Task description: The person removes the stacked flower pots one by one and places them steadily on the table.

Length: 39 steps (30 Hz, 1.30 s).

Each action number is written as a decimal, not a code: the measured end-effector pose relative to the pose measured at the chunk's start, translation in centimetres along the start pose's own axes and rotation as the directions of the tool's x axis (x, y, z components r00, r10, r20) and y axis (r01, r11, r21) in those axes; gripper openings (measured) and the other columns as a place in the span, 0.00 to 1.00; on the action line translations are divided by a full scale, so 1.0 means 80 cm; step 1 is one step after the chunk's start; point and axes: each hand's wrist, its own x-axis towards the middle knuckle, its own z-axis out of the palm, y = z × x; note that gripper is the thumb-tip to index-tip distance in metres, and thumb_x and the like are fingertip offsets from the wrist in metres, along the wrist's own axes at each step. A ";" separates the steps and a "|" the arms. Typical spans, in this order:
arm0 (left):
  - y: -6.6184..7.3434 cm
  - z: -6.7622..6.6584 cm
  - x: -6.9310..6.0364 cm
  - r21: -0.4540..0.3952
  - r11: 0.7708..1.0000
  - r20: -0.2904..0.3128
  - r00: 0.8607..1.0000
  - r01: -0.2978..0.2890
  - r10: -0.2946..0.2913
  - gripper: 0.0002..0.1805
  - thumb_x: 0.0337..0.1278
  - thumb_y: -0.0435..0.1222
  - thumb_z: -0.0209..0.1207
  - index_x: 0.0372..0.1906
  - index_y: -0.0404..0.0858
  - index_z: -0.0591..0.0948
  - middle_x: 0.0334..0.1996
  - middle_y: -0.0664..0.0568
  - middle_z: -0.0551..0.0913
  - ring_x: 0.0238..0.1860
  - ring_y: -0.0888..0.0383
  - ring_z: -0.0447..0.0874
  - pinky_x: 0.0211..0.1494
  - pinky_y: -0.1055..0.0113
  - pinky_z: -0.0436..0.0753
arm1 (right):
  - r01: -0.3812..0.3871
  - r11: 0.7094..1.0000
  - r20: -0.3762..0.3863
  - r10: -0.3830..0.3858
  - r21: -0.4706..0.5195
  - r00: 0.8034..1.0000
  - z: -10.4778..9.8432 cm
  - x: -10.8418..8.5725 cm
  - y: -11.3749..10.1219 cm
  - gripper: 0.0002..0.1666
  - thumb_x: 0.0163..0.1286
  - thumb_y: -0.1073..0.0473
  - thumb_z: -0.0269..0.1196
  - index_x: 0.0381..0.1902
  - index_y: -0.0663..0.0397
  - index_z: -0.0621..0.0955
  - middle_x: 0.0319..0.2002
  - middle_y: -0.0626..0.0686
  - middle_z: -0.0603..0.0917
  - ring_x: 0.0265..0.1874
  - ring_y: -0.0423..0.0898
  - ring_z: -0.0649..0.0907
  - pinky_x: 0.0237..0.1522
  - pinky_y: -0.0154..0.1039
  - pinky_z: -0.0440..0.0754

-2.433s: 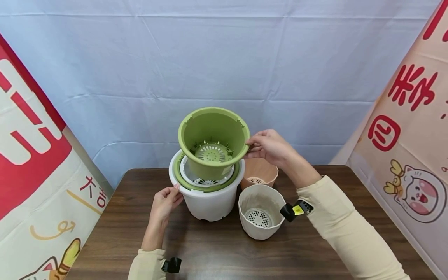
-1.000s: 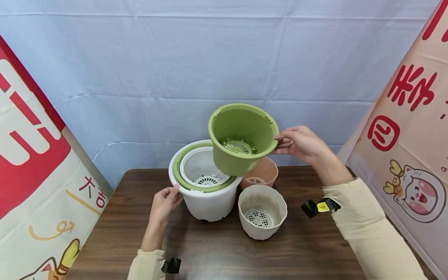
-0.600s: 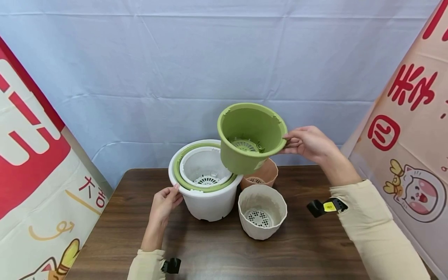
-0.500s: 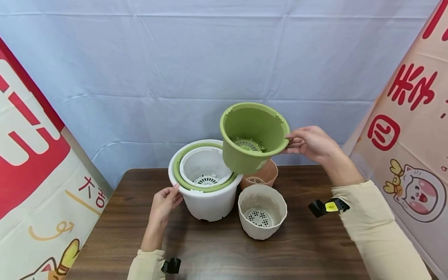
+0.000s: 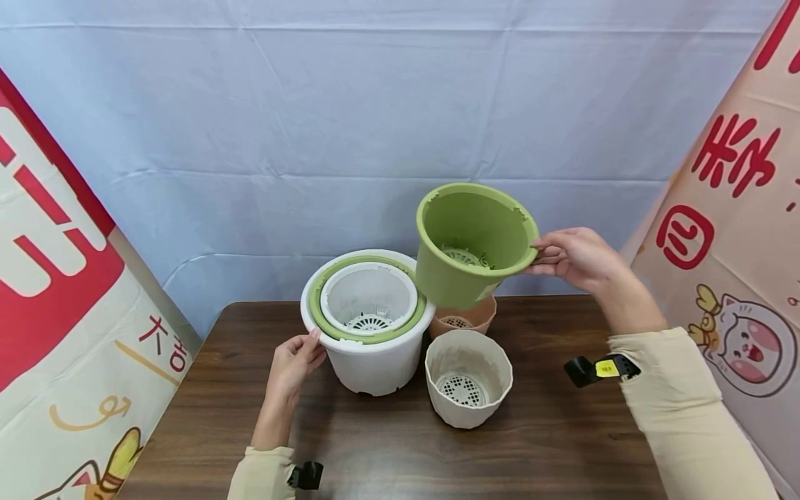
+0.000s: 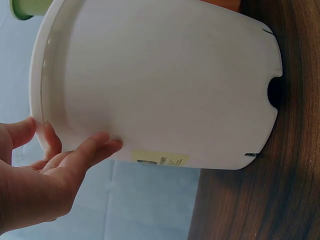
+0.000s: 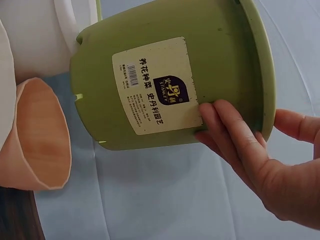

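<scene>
In the head view, my right hand (image 5: 578, 258) grips the right rim of a green pot (image 5: 475, 229), tilted in the air above a terracotta pot (image 5: 471, 316). The right wrist view shows the thumb at the rim and fingers (image 7: 235, 127) against the labelled green wall (image 7: 210, 65). My left hand (image 5: 292, 362) pinches the left rim of a large white pot (image 5: 375, 364) standing on the table. Nested in that pot are a green pot (image 5: 317, 314) and a smaller white pot (image 5: 369, 292). The left wrist view shows fingers against the white wall (image 6: 165, 80).
A beige faceted pot (image 5: 465, 413) with a perforated base stands on the dark wooden table (image 5: 387, 451), right of the large white pot and in front of the terracotta one. A pale blue cloth (image 5: 375, 104) hangs behind, with printed banners on both sides.
My right hand has carried the green pot rightward, from over the nested white pots to above the terracotta pot. The left hand has kept its place at the white rim.
</scene>
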 end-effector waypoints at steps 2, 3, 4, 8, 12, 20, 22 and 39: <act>0.000 0.000 0.000 -0.001 1.000 0.001 1.000 0.000 0.000 0.19 0.65 0.37 0.51 0.43 0.20 0.72 0.33 0.48 0.78 0.40 0.58 0.79 0.51 0.60 0.78 | 0.001 1.000 -0.004 -0.001 0.009 1.000 -0.004 -0.001 0.000 0.15 0.68 0.75 0.44 0.28 0.69 0.78 0.29 0.62 0.83 0.33 0.51 0.84 0.38 0.42 0.83; 0.000 0.000 0.000 -0.002 1.000 0.000 1.000 0.000 0.000 0.19 0.65 0.37 0.51 0.43 0.20 0.72 0.33 0.48 0.78 0.39 0.59 0.79 0.50 0.61 0.78 | 0.001 1.000 -0.006 -0.001 0.016 1.000 -0.007 -0.001 0.000 0.15 0.67 0.75 0.44 0.28 0.69 0.78 0.29 0.62 0.83 0.33 0.51 0.84 0.38 0.42 0.83; 0.000 0.000 0.000 -0.003 1.000 -0.001 1.000 -0.001 0.001 0.18 0.65 0.37 0.51 0.43 0.21 0.72 0.32 0.49 0.78 0.39 0.59 0.79 0.50 0.61 0.79 | -0.001 1.000 -0.008 0.001 0.023 1.000 -0.009 -0.001 0.000 0.15 0.67 0.75 0.44 0.28 0.69 0.78 0.30 0.62 0.83 0.33 0.51 0.84 0.38 0.43 0.83; -0.001 0.001 0.000 -0.012 1.000 -0.005 1.000 -0.007 0.007 0.17 0.65 0.36 0.51 0.42 0.20 0.72 0.31 0.49 0.78 0.37 0.60 0.79 0.51 0.59 0.78 | -0.007 0.999 -0.022 0.008 0.038 1.000 -0.017 -0.003 0.000 0.16 0.67 0.75 0.44 0.27 0.69 0.78 0.30 0.61 0.83 0.33 0.50 0.84 0.38 0.43 0.83; -0.001 0.000 -0.001 -0.012 1.000 -0.004 1.000 -0.013 0.013 0.18 0.65 0.36 0.51 0.41 0.20 0.72 0.31 0.49 0.78 0.37 0.59 0.79 0.51 0.58 0.77 | -0.011 0.998 -0.026 0.013 0.064 1.000 -0.026 -0.005 -0.001 0.16 0.67 0.76 0.44 0.27 0.70 0.78 0.30 0.61 0.83 0.33 0.50 0.83 0.38 0.44 0.83; 0.000 0.000 -0.003 -0.011 1.000 0.000 1.000 -0.008 0.008 0.17 0.65 0.36 0.51 0.41 0.21 0.72 0.31 0.50 0.78 0.37 0.60 0.79 0.49 0.62 0.79 | 0.005 0.994 -0.005 -0.004 0.106 1.000 -0.042 -0.011 -0.001 0.18 0.67 0.75 0.43 0.26 0.71 0.79 0.31 0.61 0.83 0.34 0.51 0.83 0.38 0.46 0.83; 0.001 0.000 -0.003 -0.009 1.000 0.002 1.000 -0.009 0.009 0.17 0.65 0.36 0.51 0.41 0.21 0.72 0.31 0.50 0.78 0.37 0.60 0.79 0.50 0.61 0.79 | 0.007 0.994 -0.003 -0.006 0.113 1.000 -0.047 -0.013 -0.001 0.18 0.67 0.76 0.43 0.26 0.72 0.79 0.31 0.61 0.83 0.34 0.51 0.84 0.38 0.46 0.83; 0.003 0.000 -0.003 -0.013 1.000 0.009 1.000 -0.002 0.002 0.18 0.65 0.36 0.51 0.42 0.20 0.71 0.30 0.50 0.78 0.37 0.60 0.79 0.52 0.57 0.76 | -0.012 0.993 -0.083 0.022 0.114 0.996 -0.084 -0.028 0.004 0.17 0.68 0.74 0.45 0.27 0.70 0.79 0.32 0.59 0.81 0.34 0.52 0.83 0.40 0.45 0.82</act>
